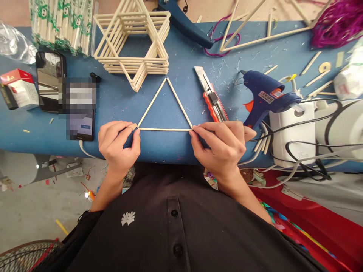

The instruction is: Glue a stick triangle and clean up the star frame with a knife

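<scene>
The stick triangle (165, 129) is lying on the blue bench (113, 94), its apex pointing away from the person and its base running along the near side. The left hand (120, 143) is pinching the triangle's near left corner between thumb and index finger; the right hand (221, 145) is closing its grip in the same way on the near right corner. Just beyond the triangle's apex, a layered star-shaped stick frame (154, 59) is sitting. Right of the triangle, a red utility knife (213, 100) is lying with its tip pointing away from the person, and a blue glue gun (263, 90) is resting farther right. Left of the triangle, a plugged-in phone (86, 126) is lying near a black phone (51, 81). Purple yarn (334, 24) is bunching well beyond the triangle, to its right.
</scene>
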{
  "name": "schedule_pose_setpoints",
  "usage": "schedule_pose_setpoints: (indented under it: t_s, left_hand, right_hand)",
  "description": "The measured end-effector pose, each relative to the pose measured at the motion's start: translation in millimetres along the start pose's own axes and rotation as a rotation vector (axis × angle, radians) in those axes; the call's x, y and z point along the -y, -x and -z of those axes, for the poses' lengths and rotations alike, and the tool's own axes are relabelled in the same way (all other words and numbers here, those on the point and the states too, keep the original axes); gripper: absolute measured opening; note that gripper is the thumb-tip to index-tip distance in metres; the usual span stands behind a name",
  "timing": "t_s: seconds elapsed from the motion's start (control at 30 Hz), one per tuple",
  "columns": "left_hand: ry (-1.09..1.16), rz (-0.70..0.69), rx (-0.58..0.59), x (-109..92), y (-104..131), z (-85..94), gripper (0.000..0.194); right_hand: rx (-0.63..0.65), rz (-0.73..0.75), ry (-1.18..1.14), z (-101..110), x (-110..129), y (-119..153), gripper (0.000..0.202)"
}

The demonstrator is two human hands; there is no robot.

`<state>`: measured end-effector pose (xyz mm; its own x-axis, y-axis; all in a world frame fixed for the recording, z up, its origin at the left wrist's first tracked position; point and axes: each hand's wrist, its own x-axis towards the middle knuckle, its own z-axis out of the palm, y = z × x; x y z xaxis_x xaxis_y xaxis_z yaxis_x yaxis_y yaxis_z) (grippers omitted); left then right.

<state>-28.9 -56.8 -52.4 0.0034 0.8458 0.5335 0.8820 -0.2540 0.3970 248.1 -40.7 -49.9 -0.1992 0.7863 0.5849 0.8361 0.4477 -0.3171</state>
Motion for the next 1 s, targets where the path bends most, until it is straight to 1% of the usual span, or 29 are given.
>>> schedule_pose_setpoints:
  t_s: [0.1, 0.23, 0.33, 0.43, 0.53, 0.6, 0.67, 0.77, 0.83, 0.9, 1.0]
  left_hand:
    - [0.003, -0.020, -0.010, 0, 0, -0.1, 0.011]
    - [-0.021, 0.038, 0.026, -1, 0, 0.4, 0.009]
    - [-0.012, 0.044, 0.026, -1, 0, 1.3, 0.010]
    - [-0.014, 0.021, 0.011, 0, 1, 2.6, 0.012]
    - [-0.017, -0.025, -0.018, 0, 1, 3.3, 0.016]
    - [-0.004, -0.054, -0.041, 0, 1, 2.9, 0.019]
    - [0.007, -0.065, -0.059, 1, 1, 2.0, 0.021]
    - [0.015, -0.066, -0.069, 2, 2, 0.8, 0.023]
    - [0.022, -0.068, -0.072, 3, 3, 0.5, 0.023]
    - [0.037, -0.070, -0.070, 4, 4, 0.4, 0.022]
    - [0.055, -0.073, -0.072, 6, 5, 0.2, 0.022]
  right_hand:
    - [-0.003, 0.008, -0.016, -1, 0, 0, 0.011]
    - [-0.016, 0.014, -0.009, -1, 0, -1, 0.012]
    - [-0.078, 0.025, -0.010, 3, 1, -1, 0.008]
    - [-0.155, 0.033, -0.048, 12, -1, 0, 0.003]
    - [-0.190, 0.022, -0.022, 21, -4, 0, 0.006]
    - [-0.154, 0.001, 0.060, 25, -6, -1, 0.009]
    - [-0.078, -0.057, 0.165, 25, -6, -3, 0.014]
    - [0.048, -0.191, 0.273, 21, -5, -6, 0.019]
    - [0.106, -0.246, 0.306, 16, -4, -8, 0.024]
    - [0.119, -0.265, 0.310, 12, -3, -10, 0.022]
    - [0.084, -0.228, 0.264, 12, 1, -15, 0.013]
